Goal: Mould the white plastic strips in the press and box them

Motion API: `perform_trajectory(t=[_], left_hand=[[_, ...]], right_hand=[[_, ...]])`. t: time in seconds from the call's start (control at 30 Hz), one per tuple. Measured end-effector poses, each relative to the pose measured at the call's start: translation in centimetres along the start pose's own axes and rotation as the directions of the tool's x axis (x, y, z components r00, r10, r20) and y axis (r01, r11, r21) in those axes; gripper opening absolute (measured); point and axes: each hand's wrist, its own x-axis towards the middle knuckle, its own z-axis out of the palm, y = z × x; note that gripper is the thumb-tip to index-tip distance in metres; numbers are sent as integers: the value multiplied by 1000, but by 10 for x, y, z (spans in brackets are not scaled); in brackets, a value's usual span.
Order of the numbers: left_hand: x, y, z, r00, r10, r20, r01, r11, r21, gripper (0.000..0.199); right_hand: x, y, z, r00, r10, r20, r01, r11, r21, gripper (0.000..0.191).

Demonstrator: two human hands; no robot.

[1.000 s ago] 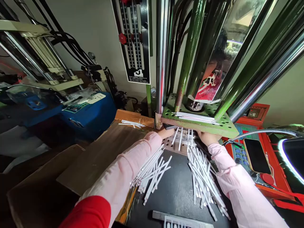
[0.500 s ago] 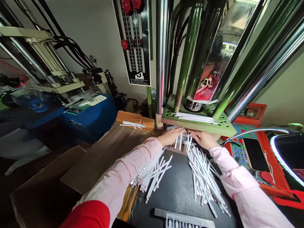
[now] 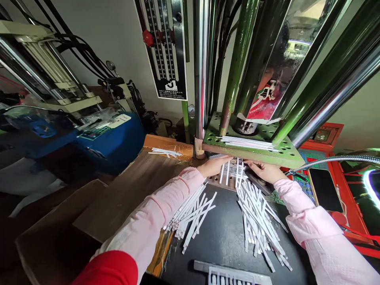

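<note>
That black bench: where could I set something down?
The bench is bare between the two piles of white strips and above the metal comb. So is the brown board further left. It's crowded around the left hand and right hand under the green plate.

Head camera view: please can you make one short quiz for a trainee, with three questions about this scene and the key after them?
1. True or false: the stack of white strips lies on the green perforated plate.
2. Which hand is nearer the chrome column? A: the left hand. B: the right hand.
3. Fill in the word: loose white strips lie on the black surface in ___ piles.

Key: 1 true; 2 A; 3 two.
</note>
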Motion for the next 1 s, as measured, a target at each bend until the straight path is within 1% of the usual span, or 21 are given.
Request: perform_trajectory(t=[0.07,0.2,0.3,0.4,0.47,0.5,0.53,0.57,0.6,0.67,0.7,0.73,0.77,0.8,0.83,0.87,0.9,0.93,1.0], left_hand=[[1,1,0,1000,-4,-4,3,1000,-9,67],[0,5,0,999,-30,-16,30,999,-13,67],[2,9,-1,998,-59,-26,60,998,33,67],[4,19,-7,996,-92,4,91,991,103,65],[-2,32,-15,996,-91,19,87,987,134,69],[-10,40,-20,997,-76,19,72,985,158,72],[-24,50,-25,998,-56,17,52,980,192,75],[-43,61,-30,999,-30,18,25,972,236,76],[-68,73,-34,1000,2,17,-6,959,283,77],[-130,95,-37,998,46,36,-56,940,337,69],[-164,104,-35,998,47,48,-61,934,351,72],[-199,113,-31,997,26,74,-52,930,363,81],[-231,119,-25,996,-19,92,-18,924,383,93],[-260,124,-17,992,-58,110,8,914,406,103],[-283,128,-8,990,-97,106,41,899,437,112],[-301,131,2,987,-147,65,99,873,477,115],[-314,133,12,981,-191,20,154,845,513,114],[-321,135,21,973,-230,-33,211,814,541,109],[-324,137,36,950,-286,-122,303,763,571,99]], right_hand=[[2,-8,3,1000,2,-19,-2,1000,-13,39],[5,-21,13,1000,21,-14,-22,999,-37,40],[9,-30,19,998,57,-27,-59,997,-57,42],[11,-44,13,998,51,-29,-53,997,-52,41],[1,-57,3,1000,18,-25,-19,999,-33,42],[-11,-63,-4,1000,-2,-23,2,1000,-22,44],[-29,-69,-12,999,-26,-23,26,1000,-9,46],[-53,-74,-20,998,-51,-26,51,999,2,49],[-82,-77,-27,997,-75,-28,76,997,11,53],[-153,-79,-39,990,-134,-51,134,991,7,60],[-191,-79,-41,990,-138,-41,137,990,-26,63],[-228,-78,-41,990,-141,-27,138,987,-80,67],[-262,-78,-38,990,-140,-19,135,980,-144,73],[-293,-79,-33,986,-163,-39,152,968,-200,78],[-318,-80,-25,983,-178,-41,162,954,-253,81],[-337,-84,-17,983,-176,-48,154,942,-298,81],[-350,-89,-8,986,-158,-56,131,933,-335,78],[-358,-94,0,991,-122,-63,91,927,-364,75],[-362,-105,11,997,-28,-77,-4,919,-395,75]])
